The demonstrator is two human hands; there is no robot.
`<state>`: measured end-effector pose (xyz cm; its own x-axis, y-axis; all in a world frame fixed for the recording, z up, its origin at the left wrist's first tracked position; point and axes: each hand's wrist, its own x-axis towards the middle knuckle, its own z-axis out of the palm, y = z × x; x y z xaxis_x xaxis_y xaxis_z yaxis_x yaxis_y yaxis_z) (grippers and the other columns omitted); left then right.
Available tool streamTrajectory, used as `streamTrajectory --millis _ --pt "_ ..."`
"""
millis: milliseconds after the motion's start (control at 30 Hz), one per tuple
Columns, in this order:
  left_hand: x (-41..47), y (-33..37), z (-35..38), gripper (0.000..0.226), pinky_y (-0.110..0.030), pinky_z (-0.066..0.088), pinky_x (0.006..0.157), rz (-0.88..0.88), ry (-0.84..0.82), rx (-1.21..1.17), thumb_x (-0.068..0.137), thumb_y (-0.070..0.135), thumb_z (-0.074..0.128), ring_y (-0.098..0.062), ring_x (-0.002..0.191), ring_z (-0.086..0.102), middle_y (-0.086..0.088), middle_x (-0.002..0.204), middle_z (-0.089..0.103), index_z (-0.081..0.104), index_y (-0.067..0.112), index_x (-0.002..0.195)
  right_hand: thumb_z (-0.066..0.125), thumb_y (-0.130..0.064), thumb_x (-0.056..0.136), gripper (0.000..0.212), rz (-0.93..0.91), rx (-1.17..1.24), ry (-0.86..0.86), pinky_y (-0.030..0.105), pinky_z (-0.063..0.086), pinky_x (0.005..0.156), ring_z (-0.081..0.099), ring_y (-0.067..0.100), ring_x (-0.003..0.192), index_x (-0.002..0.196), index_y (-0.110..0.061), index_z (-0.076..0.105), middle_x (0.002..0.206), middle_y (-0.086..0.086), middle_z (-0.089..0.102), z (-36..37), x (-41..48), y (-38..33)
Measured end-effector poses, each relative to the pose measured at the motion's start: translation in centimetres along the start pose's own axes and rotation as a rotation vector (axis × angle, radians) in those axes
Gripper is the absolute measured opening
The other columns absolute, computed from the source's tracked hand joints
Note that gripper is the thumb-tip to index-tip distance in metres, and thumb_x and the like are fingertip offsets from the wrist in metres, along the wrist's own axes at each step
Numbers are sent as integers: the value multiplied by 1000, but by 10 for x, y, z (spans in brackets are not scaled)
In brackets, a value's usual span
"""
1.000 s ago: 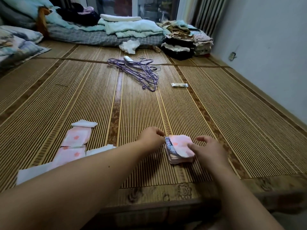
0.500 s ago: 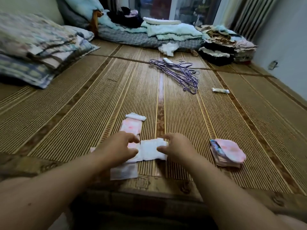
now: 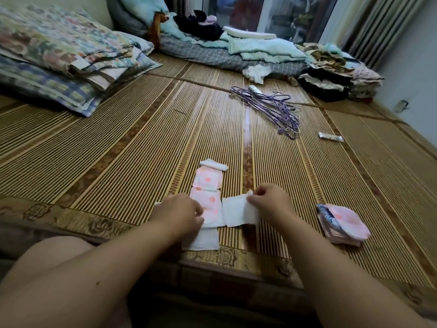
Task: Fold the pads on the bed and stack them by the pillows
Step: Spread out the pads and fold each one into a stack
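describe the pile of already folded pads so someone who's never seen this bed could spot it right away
Start at the near edge of the bamboo mat covering the bed, then look just outside the right hand. The folded pile sits there alone: a small, thick pink bundle with a blue patterned edge. Unlike the open pad spread flat under both hands, it is compact and layered.

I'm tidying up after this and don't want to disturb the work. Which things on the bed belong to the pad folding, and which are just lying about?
Part of the job:
unfolded pad
folded pad stack
pillows
left hand
right hand

Lying about:
purple hangers
small tube
folded clothes pile
white cloth
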<state>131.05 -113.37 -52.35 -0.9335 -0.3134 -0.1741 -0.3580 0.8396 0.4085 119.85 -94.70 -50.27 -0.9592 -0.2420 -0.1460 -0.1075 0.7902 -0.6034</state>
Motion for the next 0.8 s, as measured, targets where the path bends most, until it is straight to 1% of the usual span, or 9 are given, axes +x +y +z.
streamTrajectory --millis 67,133,267,367,467,567,667,733,800 --pt "4 7 -8 41 -44 46 95 30 -9 3 75 49 67 -22 115 51 3 123 62 66 35 114 65 -26 84 14 -45 183 25 35 54 63 62 21 75 74 -18 60 82 4 63 -22 -12 -14" --pt "6 21 -15 63 -43 45 97 122 9 -78 71 50 71 -24 119 49 -1 134 53 52 35 130 65 -21 83 14 -104 319 4 31 50 58 62 22 74 72 -16 57 81 5 63 -49 -23 -33" --pt "11 61 -34 91 -45 40 102 306 -28 -432 66 45 79 -19 129 41 4 147 41 31 38 143 67 -11 79 17 -270 346 -37 29 44 54 58 19 66 68 -17 55 73 1 59 -99 -38 -71" --pt "19 85 -46 79 -25 39 89 364 -53 -639 68 36 81 -8 120 45 7 137 51 42 33 137 64 -8 78 21 -367 354 -63 31 43 53 55 19 62 65 -19 53 68 2 57 -130 -43 -93" --pt "24 100 -49 52 -15 39 76 399 -146 -764 72 28 79 -5 115 51 11 123 59 56 29 119 62 -9 81 21 -412 364 -124 39 53 63 65 33 82 64 -20 53 86 14 64 -157 -45 -109" --pt "26 108 -45 42 -27 52 86 390 -208 -838 75 24 76 -11 111 58 5 115 63 58 26 113 65 -12 77 20 -428 403 -116 39 55 63 66 36 88 63 -22 57 82 9 66 -181 -46 -116" --pt "25 111 -37 68 -44 50 97 376 -372 -942 77 14 75 -18 116 57 -3 124 60 43 28 136 64 -13 67 20 -419 526 -145 40 53 66 66 35 85 52 -26 64 82 12 68 -200 -48 -115" --pt "25 113 -31 80 -47 47 100 389 -473 -953 77 8 73 -25 124 49 -7 132 53 35 33 142 60 -10 68 23 -424 594 -189 38 54 64 65 30 79 51 -24 63 79 12 68 -208 -49 -109" --pt "25 116 -25 73 -40 48 99 421 -551 -939 78 5 72 -21 124 46 1 130 50 41 33 138 55 -4 74 25 -434 671 -210 31 55 55 64 24 69 55 -21 59 71 10 68 -214 -52 -102"
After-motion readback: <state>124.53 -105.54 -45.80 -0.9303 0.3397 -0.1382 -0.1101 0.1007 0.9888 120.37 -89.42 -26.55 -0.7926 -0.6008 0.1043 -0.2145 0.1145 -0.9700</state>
